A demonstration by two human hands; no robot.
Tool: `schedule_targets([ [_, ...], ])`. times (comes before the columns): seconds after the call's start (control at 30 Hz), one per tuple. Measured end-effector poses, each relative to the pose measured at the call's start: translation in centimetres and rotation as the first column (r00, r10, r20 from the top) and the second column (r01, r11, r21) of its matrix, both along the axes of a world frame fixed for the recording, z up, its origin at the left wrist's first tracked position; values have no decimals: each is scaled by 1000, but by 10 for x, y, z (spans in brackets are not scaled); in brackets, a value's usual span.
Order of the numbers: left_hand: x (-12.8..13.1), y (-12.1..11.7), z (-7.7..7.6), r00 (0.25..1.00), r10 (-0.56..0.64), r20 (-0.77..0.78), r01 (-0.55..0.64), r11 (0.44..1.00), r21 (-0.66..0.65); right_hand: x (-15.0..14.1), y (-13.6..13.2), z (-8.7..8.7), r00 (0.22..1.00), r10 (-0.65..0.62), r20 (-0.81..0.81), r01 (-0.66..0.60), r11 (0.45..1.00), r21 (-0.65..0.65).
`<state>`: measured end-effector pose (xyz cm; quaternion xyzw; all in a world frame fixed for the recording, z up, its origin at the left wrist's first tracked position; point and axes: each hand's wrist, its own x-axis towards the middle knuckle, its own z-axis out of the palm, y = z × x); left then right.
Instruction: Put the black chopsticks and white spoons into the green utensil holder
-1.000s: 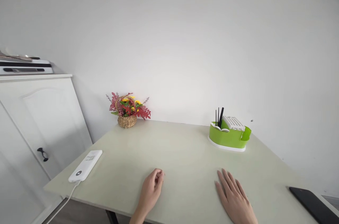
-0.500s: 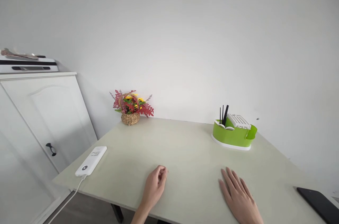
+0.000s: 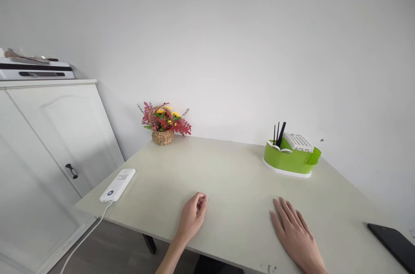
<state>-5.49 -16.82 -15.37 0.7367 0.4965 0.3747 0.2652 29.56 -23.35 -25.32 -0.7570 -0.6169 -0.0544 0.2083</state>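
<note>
My left hand (image 3: pixel 191 218) rests on its side near the front of the pale table (image 3: pixel 223 166), its fingers curled in with the thumb against them; nothing shows between them. Palm down on the tabletop, my right hand (image 3: pixel 295 230) lies flat with its fingers stretched forward. Beyond the right hand, and apart from it, stands a green desk organizer (image 3: pixel 285 159) with a white base and a slotted white top, holding slim black sticks. A white power bank (image 3: pixel 118 185) with a cable plugged in lies to the left of my left hand.
A wicker basket of artificial flowers (image 3: pixel 163 136) stands at the back left, by the wall. The edge of a black phone (image 3: pixel 394 243) lies at the far right. Beyond the table's left edge is a white cabinet (image 3: pixel 78 122) with a white machine (image 3: pixel 39 71) on top.
The view has tilted slightly down and turned a little left, so things sit higher and a bit further right. Both hands keep their poses on the table.
</note>
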Motion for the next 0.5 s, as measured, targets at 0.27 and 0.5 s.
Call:
schedule_targets([
  [0.27,0,0,0,1000,1,9,-1,1000,2,3,0,-6,1000,10,-4,-10,999,34],
  [0.5,-1,-1,-3,1000,3,14,-3,1000,4,5,1,-12,999,27,19,-28,999,46],
])
